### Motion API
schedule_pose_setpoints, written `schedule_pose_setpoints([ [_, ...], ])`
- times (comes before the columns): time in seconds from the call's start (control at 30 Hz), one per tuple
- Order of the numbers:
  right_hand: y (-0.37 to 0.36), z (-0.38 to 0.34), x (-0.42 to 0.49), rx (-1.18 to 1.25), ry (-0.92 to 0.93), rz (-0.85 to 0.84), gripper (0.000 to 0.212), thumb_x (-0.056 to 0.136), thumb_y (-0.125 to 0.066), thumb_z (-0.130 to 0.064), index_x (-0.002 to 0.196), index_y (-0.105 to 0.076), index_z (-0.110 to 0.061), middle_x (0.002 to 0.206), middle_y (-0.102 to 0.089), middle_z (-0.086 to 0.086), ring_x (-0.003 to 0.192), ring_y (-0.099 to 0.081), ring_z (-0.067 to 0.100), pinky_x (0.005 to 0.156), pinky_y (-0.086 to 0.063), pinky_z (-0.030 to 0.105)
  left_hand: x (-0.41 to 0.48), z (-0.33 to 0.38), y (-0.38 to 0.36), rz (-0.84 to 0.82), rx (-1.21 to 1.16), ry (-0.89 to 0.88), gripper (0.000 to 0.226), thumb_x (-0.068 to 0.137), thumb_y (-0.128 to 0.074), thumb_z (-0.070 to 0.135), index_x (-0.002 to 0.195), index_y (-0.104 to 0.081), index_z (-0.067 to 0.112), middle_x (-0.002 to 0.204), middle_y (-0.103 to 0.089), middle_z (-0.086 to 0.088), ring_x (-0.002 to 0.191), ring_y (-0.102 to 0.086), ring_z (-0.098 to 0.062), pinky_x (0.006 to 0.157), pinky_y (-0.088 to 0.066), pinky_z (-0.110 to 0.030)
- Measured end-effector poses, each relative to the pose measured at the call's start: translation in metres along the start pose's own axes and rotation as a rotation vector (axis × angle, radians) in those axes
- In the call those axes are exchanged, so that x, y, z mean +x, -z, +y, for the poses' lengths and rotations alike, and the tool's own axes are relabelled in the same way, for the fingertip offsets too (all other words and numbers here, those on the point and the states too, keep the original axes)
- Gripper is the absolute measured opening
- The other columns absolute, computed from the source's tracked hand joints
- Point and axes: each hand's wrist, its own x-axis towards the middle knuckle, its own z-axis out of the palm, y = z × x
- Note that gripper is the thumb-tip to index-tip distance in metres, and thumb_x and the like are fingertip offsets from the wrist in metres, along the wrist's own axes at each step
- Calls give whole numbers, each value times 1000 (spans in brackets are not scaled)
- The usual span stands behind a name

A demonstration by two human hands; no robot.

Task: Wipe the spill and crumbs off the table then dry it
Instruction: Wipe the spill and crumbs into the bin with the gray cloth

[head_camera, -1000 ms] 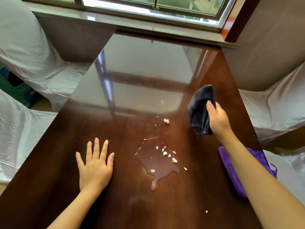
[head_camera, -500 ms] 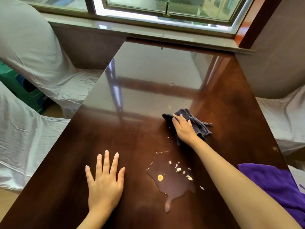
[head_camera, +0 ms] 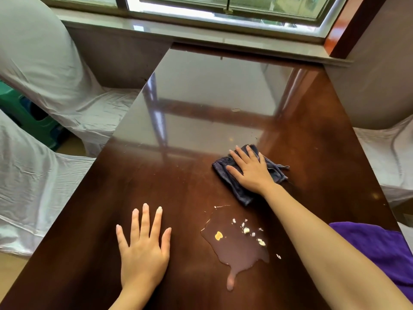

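A puddle of spilled liquid lies on the glossy dark wooden table, with several pale crumbs in and around it. Just beyond the puddle, my right hand presses flat on a dark grey cloth spread on the table. My left hand rests flat on the table to the left of the spill, fingers apart, holding nothing. A purple cloth lies at the table's right edge, partly hidden behind my right forearm.
Chairs under white covers stand along the left side and the right side. A window sill runs along the table's far end. A green crate sits on the floor at the left.
My right hand brought the grey cloth down from the air onto the table beyond the spill and now lies flat on it. The view shifted; my left hand stayed in place.
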Motion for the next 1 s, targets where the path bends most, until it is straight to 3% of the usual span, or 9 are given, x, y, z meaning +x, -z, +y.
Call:
schedule_pose_setpoints([
  [0.27,2,-12,-24,141,216,-59,60,91,-34,-56,144,-14,-34,156,-9,-9,143,2,12,116,4,43,0,-1,-4,35,8,-3,71,88,3,57,140,-31,23,149,-34,-10,140,-26,-28,110,-17,-61],
  [0.37,-1,-16,-35,141,275,-73,56,94,-32,-52,144,-15,-33,156,-11,-9,143,1,11,117,3,42,1,-3,-9,62,11,0,63,87,-12,53,141,-27,24,151,-30,-9,141,-22,-27,112,-14,-60],
  [0.63,-3,-30,-65,151,357,-125,43,100,-26,-31,143,-21,-29,155,-18,-7,143,-2,11,116,3,38,5,-10,-22,110,14,-11,57,92,-21,51,144,-12,30,157,-14,-3,145,-4,-22,114,-2,-56],
  [1.0,-12,-41,-113,155,456,-154,42,101,-26,-27,143,-23,-28,154,-19,-7,143,-3,12,117,1,42,6,-11,-19,57,-14,-20,57,93,-16,50,145,-3,31,158,3,-2,144,9,-20,113,8,-54],
])
